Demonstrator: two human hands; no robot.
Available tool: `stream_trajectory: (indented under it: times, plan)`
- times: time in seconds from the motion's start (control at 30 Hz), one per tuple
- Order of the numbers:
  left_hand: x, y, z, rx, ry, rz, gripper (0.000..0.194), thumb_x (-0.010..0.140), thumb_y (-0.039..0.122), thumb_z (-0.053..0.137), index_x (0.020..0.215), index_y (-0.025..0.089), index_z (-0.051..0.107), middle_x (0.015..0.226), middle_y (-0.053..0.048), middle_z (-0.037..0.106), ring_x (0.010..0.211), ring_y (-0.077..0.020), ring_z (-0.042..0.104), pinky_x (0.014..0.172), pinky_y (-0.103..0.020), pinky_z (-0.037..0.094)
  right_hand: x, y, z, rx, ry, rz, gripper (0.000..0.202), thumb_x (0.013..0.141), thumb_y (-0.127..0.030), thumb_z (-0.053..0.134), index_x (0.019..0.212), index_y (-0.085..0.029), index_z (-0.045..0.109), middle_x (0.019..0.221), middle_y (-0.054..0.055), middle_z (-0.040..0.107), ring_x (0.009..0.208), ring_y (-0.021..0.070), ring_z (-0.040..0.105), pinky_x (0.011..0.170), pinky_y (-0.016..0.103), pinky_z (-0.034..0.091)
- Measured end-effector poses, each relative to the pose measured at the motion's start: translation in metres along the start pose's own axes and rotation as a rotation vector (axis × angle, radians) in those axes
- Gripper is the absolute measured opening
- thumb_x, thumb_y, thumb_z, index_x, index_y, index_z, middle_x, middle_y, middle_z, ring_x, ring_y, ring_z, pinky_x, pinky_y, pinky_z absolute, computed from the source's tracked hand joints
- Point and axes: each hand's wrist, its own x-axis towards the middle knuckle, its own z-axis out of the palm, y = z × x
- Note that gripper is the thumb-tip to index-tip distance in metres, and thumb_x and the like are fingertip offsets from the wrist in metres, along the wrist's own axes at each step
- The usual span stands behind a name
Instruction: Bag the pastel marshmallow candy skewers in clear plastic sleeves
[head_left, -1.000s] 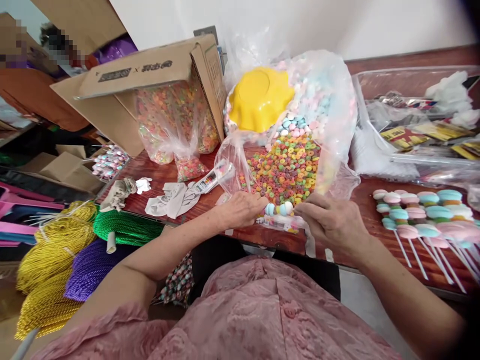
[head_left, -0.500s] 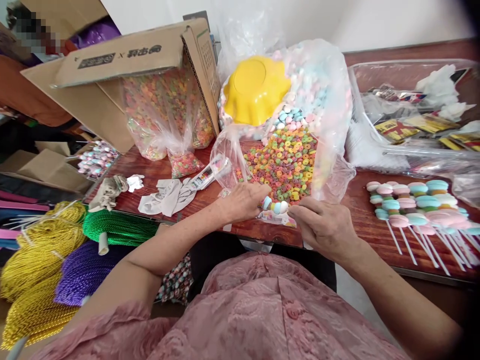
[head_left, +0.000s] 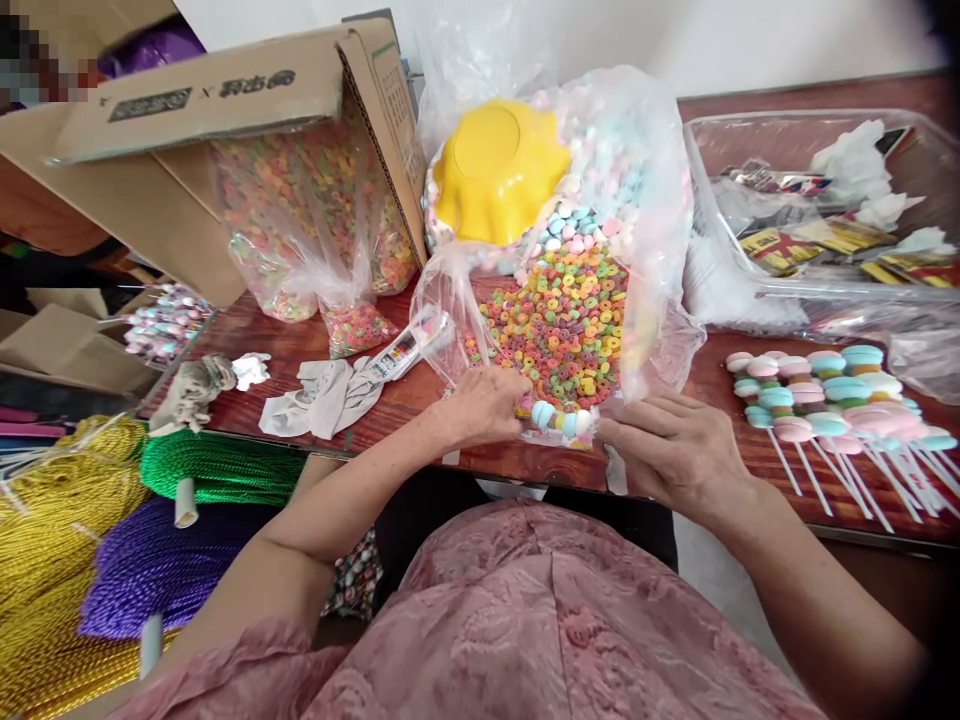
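A short candy skewer [head_left: 561,420], with pale blue, yellow and white pieces in a row, lies level between my two hands at the table's front edge. My left hand [head_left: 487,405] is closed around its left end, where the fingers hide part of it. At the white right end, my right hand [head_left: 667,435] pinches with thumb and fingers; the fingertips are partly hidden. Just beyond them spreads a heap of colourful ring gummies [head_left: 559,325] on an opened clear bag. Pastel candies [head_left: 577,225] lie behind that, under an upturned yellow bowl [head_left: 501,170].
Finished-looking candy skewers on white sticks [head_left: 832,395] lie at right, before a clear plastic bin [head_left: 810,290] of packets. A cardboard box [head_left: 382,130] holds bagged gummies at left. Grey gloves [head_left: 322,395] lie nearby. Gold, green and purple cord bundles [head_left: 217,465] sit beside the table.
The skewer now shows more between my hands, and my right hand has shifted slightly right, its fingers straighter. The whole view has swung slightly; my left hand keeps its grip.
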Motion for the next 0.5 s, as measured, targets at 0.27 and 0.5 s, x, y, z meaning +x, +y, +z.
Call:
stream_trajectory:
  times: [0.27, 0.5]
  plan:
    - [-0.006, -0.001, 0.001, -0.089, -0.026, 0.088, 0.014, 0.076, 0.032, 0.063, 0.077, 0.019, 0.067, 0.074, -0.005, 0.067, 0.069, -0.0208, 0.060, 0.063, -0.031, 0.041, 0.013, -0.009, 0.011, 0.041, 0.002, 0.036, 0.023, 0.088, -0.010, 0.047, 0.090, -0.020, 0.068, 0.078, 0.003, 0.067, 0.065, 0.0136, 0.056, 0.060, 0.029, 0.037]
    - [-0.005, 0.008, -0.017, 0.080, 0.238, 0.172, 0.054, 0.081, 0.050, 0.066, 0.126, 0.020, 0.058, 0.122, -0.016, 0.061, 0.116, -0.0362, 0.050, 0.098, -0.055, 0.035, -0.002, -0.010, 0.028, 0.090, 0.125, 0.324, 0.011, 0.089, -0.014, 0.060, 0.094, -0.019, 0.069, 0.080, 0.004, 0.069, 0.066, 0.0134, 0.062, 0.059, 0.026, 0.043]
